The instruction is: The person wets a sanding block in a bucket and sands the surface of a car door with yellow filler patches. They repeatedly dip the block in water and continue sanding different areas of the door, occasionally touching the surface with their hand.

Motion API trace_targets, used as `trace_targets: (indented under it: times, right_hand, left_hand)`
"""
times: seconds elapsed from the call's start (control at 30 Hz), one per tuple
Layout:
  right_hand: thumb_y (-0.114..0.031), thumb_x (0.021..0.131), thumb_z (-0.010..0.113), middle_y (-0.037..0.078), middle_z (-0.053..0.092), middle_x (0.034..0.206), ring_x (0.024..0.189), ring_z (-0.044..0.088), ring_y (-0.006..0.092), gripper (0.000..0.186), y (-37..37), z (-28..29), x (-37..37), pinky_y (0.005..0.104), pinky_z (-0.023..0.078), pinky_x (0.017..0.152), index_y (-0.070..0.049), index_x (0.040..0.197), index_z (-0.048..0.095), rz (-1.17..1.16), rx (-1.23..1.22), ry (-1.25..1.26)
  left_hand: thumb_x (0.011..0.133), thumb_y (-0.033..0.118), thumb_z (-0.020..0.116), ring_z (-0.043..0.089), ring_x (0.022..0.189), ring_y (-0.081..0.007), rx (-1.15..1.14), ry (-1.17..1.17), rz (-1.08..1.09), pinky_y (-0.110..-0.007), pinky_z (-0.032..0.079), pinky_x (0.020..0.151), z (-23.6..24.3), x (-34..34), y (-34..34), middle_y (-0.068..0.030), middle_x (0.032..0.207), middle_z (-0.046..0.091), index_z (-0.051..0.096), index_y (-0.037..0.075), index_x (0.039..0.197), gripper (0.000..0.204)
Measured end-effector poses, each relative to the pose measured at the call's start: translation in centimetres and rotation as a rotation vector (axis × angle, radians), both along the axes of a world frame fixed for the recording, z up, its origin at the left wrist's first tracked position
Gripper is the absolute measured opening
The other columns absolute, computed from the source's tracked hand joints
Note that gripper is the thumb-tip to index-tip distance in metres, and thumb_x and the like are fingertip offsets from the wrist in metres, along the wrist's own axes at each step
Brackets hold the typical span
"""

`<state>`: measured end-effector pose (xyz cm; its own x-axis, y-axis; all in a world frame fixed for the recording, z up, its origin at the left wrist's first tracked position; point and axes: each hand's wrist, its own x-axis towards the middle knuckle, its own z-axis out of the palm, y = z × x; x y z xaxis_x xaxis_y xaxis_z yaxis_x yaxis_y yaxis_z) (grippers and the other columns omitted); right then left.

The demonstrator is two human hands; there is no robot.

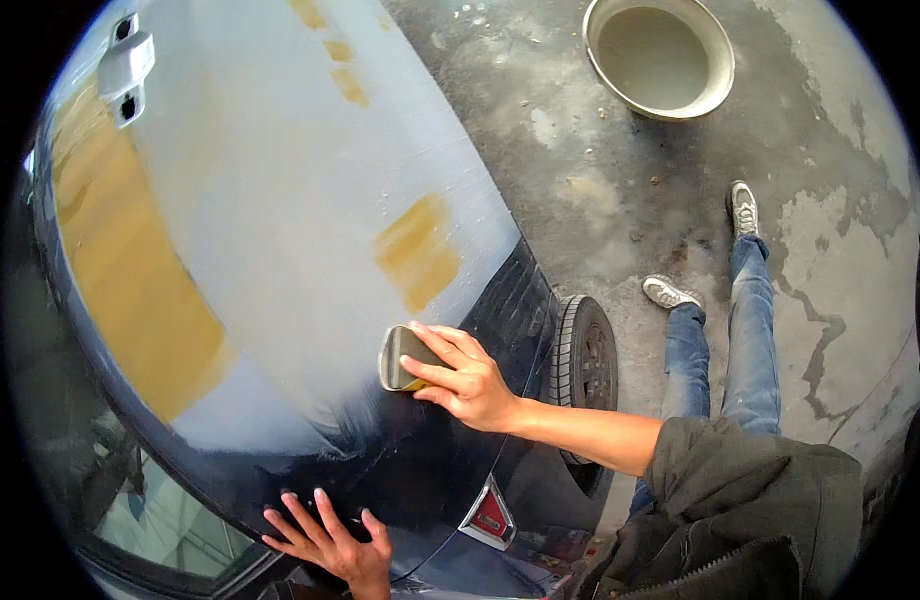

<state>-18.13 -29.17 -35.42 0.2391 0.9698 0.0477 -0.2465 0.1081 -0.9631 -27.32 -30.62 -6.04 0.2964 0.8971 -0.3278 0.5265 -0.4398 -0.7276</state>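
My right hand [470,380] grips a sanding block [399,352] with a dark top and pale rim, thumb and fingers at its sides. The block rests on a car door [270,230], where grey primer fades into glossy dark blue paint. Fingers spread, my left hand [345,550] lies on the dark paint near the window edge. Above the block sits a yellow-brown filler patch [420,252]. A long filler band [130,270] runs along the door's left side. The block's working face is hidden against the panel.
A door handle [127,62] sits at the upper left, and the window glass [175,525] lies at the lower left. To the right are a wheel [587,365] and a red, silver-edged badge [489,514]. A basin of cloudy water [660,60] stands on the stained concrete floor [580,190].
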Motion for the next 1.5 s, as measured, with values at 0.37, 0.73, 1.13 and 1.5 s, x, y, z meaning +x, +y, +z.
trace_targets:
  times: [0.37,0.73,1.13,1.5]
  right_hand:
    - [-0.028,0.087,0.072,0.017,0.040,0.155,0.130,0.048,0.0394,0.050,4.9,-1.6,-0.6,0.0476,0.039,0.111,-0.022,0.136,0.062,-0.016,-0.171,0.017]
    - [-0.029,0.087,0.072,0.020,0.044,0.152,0.125,0.052,0.0377,0.053,13.2,-4.7,0.6,0.0460,0.042,0.106,-0.019,0.138,0.060,-0.049,-0.181,0.033]
    - [-0.029,0.089,0.070,0.019,0.044,0.152,0.128,0.049,0.0371,0.052,13.0,-4.4,0.3,0.0461,0.042,0.108,-0.021,0.139,0.059,-0.037,-0.219,0.032]
    - [-0.035,0.093,0.064,0.023,0.040,0.154,0.130,0.045,0.0428,0.049,13.0,-8.2,0.8,0.0486,0.036,0.112,-0.016,0.138,0.060,-0.048,-0.378,0.107]
  left_hand:
    - [0.095,0.037,0.049,0.020,0.148,-0.0501,0.035,0.054,-0.065,-0.069,0.009,0.116,-0.2,0.4,-0.8,-0.0226,0.160,0.030,0.044,0.006,0.147,0.061]
    - [0.089,0.045,0.063,0.027,0.142,-0.0557,0.014,-0.029,-0.016,-0.073,0.016,0.112,-0.2,0.8,-0.2,-0.0247,0.154,0.038,0.051,0.009,0.143,0.066]
    - [0.090,0.045,0.060,0.028,0.141,-0.0563,0.007,-0.009,-0.004,-0.073,0.017,0.111,-0.2,1.1,-0.2,-0.0253,0.154,0.038,0.051,0.008,0.143,0.065]
    - [0.089,0.045,0.062,0.031,0.140,-0.0562,0.006,-0.004,-0.031,-0.073,0.020,0.109,-0.3,1.7,0.4,-0.0250,0.153,0.040,0.052,0.008,0.142,0.065]
